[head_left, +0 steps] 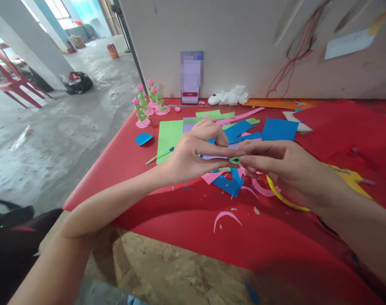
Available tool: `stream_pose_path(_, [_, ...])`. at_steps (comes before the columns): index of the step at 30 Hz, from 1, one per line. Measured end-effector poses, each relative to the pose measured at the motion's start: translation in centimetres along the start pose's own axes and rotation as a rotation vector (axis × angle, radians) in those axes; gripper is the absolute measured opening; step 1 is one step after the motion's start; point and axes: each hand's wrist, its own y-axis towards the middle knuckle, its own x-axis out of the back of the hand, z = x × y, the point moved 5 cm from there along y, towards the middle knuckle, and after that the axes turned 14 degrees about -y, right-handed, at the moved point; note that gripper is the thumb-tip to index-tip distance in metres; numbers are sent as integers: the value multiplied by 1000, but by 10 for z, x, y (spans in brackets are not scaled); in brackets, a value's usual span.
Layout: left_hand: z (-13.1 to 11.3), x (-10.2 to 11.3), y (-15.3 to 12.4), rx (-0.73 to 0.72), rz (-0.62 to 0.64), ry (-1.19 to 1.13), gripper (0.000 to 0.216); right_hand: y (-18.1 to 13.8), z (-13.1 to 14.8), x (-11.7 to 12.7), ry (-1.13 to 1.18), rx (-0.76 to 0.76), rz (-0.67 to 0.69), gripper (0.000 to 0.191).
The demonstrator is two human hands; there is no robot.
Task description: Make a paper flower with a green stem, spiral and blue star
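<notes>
Between the fingertips of my two hands sits a small green paper coil (234, 160), seen nearly edge-on and partly covered by the fingers. My left hand (201, 150) pinches it from the left with thumb and forefinger. From the right, the thumb and fingers of my right hand (272, 159) close on the same coil. Beneath the hands lie blue paper strips (227, 185), pink paper scraps and a green sheet (167, 134). A thin green stem with a blue tip (161, 155) rests left of my left hand.
Pink paper flowers with green leaves (148, 103) stand at the back left, behind a blue paper disc (144, 139). A phone (192, 78) leans on the white wall. Right of it lies a white figure (229, 96). A yellow glue gun (347, 176) lies beyond my right wrist.
</notes>
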Motion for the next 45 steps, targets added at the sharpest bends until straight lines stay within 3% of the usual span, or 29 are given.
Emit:
stream_pose_path(6, [0, 2, -1, -7, -86, -46, 8, -3, 1, -5, 4, 32, -9, 21])
stream_pose_path(20, [-3, -4, -1, 101, -88, -40, 23, -8, 2, -9, -52, 128, -101, 14])
stream_pose_path(30, [-5, -4, -1, 76, -69, -17, 12, -10, 10, -9, -128, 158, -166, 15])
stream_pose_path(45, [-11, -6, 6, -12, 292, 42, 15, -9, 13, -10, -264, 135, -90, 26])
